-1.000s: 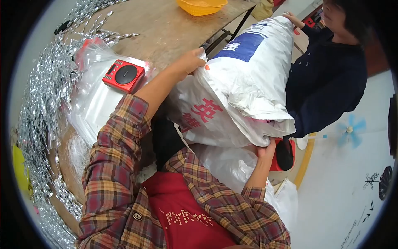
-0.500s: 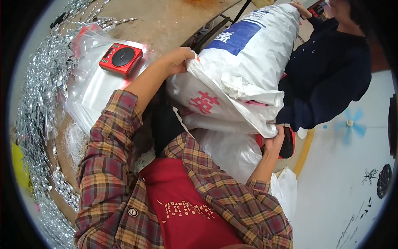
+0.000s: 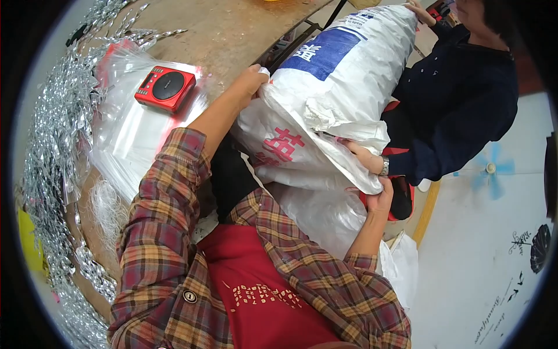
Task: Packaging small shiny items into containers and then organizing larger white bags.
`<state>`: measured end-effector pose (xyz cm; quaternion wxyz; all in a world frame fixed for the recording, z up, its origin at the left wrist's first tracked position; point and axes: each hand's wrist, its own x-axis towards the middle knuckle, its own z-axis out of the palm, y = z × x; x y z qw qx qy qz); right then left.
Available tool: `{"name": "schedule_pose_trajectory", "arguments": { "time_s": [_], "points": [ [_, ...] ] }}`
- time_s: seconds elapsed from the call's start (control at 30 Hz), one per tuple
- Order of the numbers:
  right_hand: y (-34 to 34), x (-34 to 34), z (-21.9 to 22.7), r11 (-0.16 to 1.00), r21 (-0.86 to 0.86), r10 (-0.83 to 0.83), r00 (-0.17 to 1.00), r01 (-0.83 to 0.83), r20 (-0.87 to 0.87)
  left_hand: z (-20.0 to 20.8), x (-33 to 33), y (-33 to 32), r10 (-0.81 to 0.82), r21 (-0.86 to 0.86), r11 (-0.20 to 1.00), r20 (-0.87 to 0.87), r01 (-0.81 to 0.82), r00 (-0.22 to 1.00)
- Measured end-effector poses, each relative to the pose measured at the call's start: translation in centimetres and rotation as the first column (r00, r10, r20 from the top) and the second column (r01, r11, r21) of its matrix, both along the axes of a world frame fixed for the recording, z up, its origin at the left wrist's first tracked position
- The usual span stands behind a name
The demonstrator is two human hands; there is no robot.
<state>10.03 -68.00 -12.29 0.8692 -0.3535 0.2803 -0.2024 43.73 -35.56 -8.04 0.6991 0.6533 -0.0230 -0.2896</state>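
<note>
Pinched in my left hand [image 3: 253,82] is the rim of a white woven sack [image 3: 276,136] with red print. My right hand [image 3: 381,196] grips the same rim at its lower right, so the edge is stretched between my hands. A full white woven sack [image 3: 360,64] with a blue printed panel lies against this opening, its near end inside or just behind the rim; the folds hide which. Across from me, another person [image 3: 465,99] in dark clothes has one hand [image 3: 415,10] on the full sack's far end and the other hand [image 3: 363,156] at the rim, near my right hand.
On the table [image 3: 232,29] at left, a red radio [image 3: 165,87] rests on clear plastic bags [image 3: 125,128]. Silver tinsel [image 3: 52,134] hangs along the far left. Below the sacks lies a translucent bag [image 3: 319,212]. A blue fan [image 3: 492,170] is at right.
The other person's near hand has come into sight at the sack rim. Both sacks have shifted slightly left, and my left hand has moved a little left.
</note>
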Motion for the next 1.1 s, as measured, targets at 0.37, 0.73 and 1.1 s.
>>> {"name": "schedule_pose_trajectory", "arguments": {
  "time_s": [0.37, 0.73, 1.1],
  "points": [
    [3.2, 3.1, 0.7, 0.974, 0.221, -0.070, 0.995, 0.053, 0.069, -1.4, 1.1, -0.8, 0.074, -0.244, 0.964, -0.128, -0.103, 0.989],
    [-1.7, 4.1, -6.6, 0.998, 0.045, 0.058, 0.983, -0.051, -0.176, -3.1, -0.2, -2.5, 0.218, 0.005, 0.976, -0.069, -0.219, 0.973],
    [-4.6, 8.9, -21.5, 0.504, 0.570, 0.567, 0.747, -0.649, 0.349, -5.4, 0.1, -4.4, 0.290, -0.013, 0.956, -0.096, -0.293, 0.952]
  ]
}}
